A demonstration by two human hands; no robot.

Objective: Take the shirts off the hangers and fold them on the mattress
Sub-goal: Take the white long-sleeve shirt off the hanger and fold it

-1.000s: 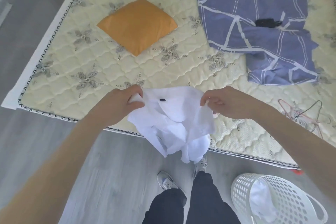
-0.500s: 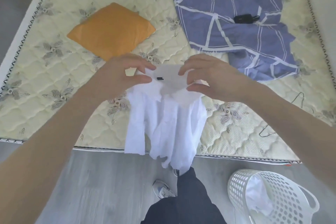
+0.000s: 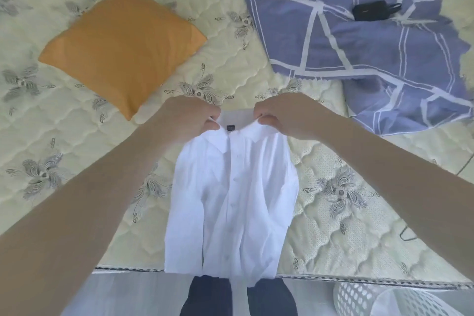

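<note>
A white collared shirt [image 3: 236,202] hangs front-up over the near part of the cream quilted mattress [image 3: 64,151], its hem trailing past the mattress edge. My left hand [image 3: 189,118] pinches the collar at its left end. My right hand [image 3: 282,113] pinches the collar at its right end. A small dark label shows inside the collar between the two hands. Part of a wire hanger [image 3: 407,235] peeks out on the mattress beside my right forearm.
An orange cushion [image 3: 123,46] lies at the back left of the mattress. A purple sheet with white lines [image 3: 359,33] covers the back right, with a black pouch [image 3: 370,10] on it. A white perforated laundry basket [image 3: 364,299] stands on the floor at the lower right.
Both hands have carried the shirt forward over the mattress and lowered it, so the body now hangs straighter. The view has moved closer to the mattress.
</note>
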